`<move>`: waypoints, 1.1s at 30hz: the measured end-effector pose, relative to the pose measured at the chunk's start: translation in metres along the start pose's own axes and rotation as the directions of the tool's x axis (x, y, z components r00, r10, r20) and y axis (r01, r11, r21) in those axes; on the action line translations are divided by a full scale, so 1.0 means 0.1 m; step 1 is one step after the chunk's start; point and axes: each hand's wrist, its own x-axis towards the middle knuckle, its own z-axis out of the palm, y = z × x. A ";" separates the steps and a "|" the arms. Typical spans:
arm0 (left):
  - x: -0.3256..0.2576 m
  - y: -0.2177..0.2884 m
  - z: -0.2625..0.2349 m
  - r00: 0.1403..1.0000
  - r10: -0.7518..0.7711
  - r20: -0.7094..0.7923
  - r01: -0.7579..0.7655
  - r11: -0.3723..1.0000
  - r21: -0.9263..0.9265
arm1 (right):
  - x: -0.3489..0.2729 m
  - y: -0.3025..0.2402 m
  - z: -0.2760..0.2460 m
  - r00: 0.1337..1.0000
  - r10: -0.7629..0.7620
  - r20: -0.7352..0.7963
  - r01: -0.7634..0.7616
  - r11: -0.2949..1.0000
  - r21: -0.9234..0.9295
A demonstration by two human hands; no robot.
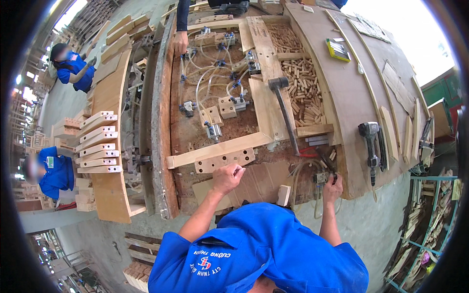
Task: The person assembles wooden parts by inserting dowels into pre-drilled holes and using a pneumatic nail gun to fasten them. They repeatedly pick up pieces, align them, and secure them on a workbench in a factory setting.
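Overhead view of a worn brown wooden bench [181, 132] fitted with an assembly jig. The left hand [227, 177] lies at the near edge of the bench, just below a short pale wooden block drilled with a row of round holes [224, 160]; its fingers are curled into a narrow grip, thumb and forefinger pinched together, and what they hold, if anything, is too small to tell. The right hand [332, 188] reaches to the near right side of the bench, its grip closed around a small dark valve lever [326, 172] where translucent hoses [302, 177] gather.

The drilled block lies parallel to, and just beside, a long pale wooden rail [220, 150] that joins a broad upright board [266, 110] to form an L-shaped frame. Inside the frame stand small metal clamp cylinders [213, 131] fed by pale tubing. A black-headed mallet [285, 110] rests across the board; beyond it, a compartment holds short wooden dowels [303, 85]. A dark pneumatic nail gun [371, 146] lies well to the right. Stacked pale drilled rails [99, 141] sit on a curved panel at left. Another person's hand [181, 46] touches the bench's far edge.
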 end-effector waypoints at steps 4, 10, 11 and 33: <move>-0.01 -0.03 0.00 1.000 0.003 -0.007 -0.003 1.000 0.031 | -0.01 -0.06 0.00 0.998 0.047 0.033 -0.047 0.999 0.011; 0.00 -0.03 0.00 1.000 0.026 -0.017 -0.026 0.999 0.031 | 0.00 -0.10 -0.01 0.998 0.054 0.038 -0.055 0.998 0.021; 0.01 -0.04 0.00 0.999 0.027 -0.019 -0.026 0.999 0.033 | 0.00 -0.10 -0.01 0.998 0.056 0.036 -0.057 0.998 0.028; 0.02 -0.04 0.00 1.000 -0.001 0.003 0.001 1.000 0.023 | 0.00 -0.05 0.02 0.999 0.028 0.026 -0.028 1.000 -0.003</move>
